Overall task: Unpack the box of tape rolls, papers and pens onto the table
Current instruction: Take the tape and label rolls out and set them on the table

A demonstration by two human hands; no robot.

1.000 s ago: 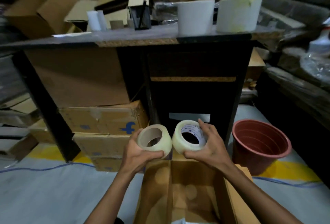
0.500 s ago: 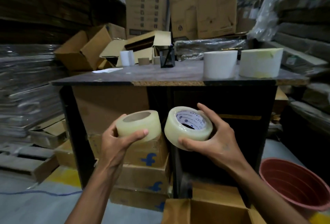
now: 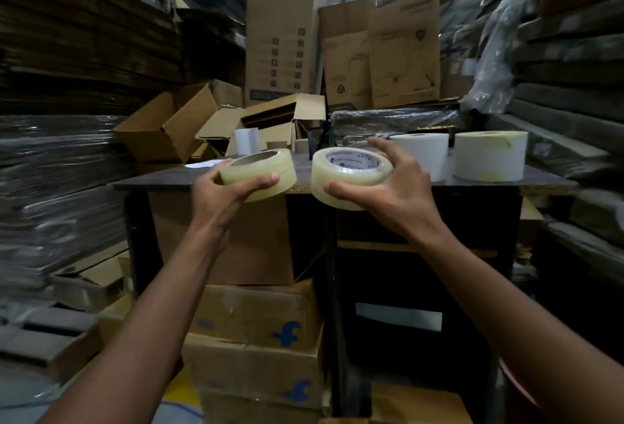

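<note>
My left hand (image 3: 223, 194) grips a clear tape roll with a plain brown core (image 3: 266, 170), thumb across its front. My right hand (image 3: 398, 194) grips a second clear tape roll with a printed white core (image 3: 347, 173), fingers over the top and thumb beneath. Both rolls hover at the front edge of the dark table (image 3: 162, 179), side by side and a little apart. The box that they came from shows only as a brown flap (image 3: 418, 403) at the bottom edge.
Two wide white rolls (image 3: 425, 153) (image 3: 489, 153) stand at the table's right. A small white roll (image 3: 246, 140), a dark pen holder (image 3: 320, 140) and a paper sheet (image 3: 202, 163) sit further back. Cardboard boxes (image 3: 256, 319) are stacked under the table.
Both hands have lifted their tape rolls from above the box on the floor up to the table's front edge. The view has tilted up, so the box has dropped almost out of frame.
</note>
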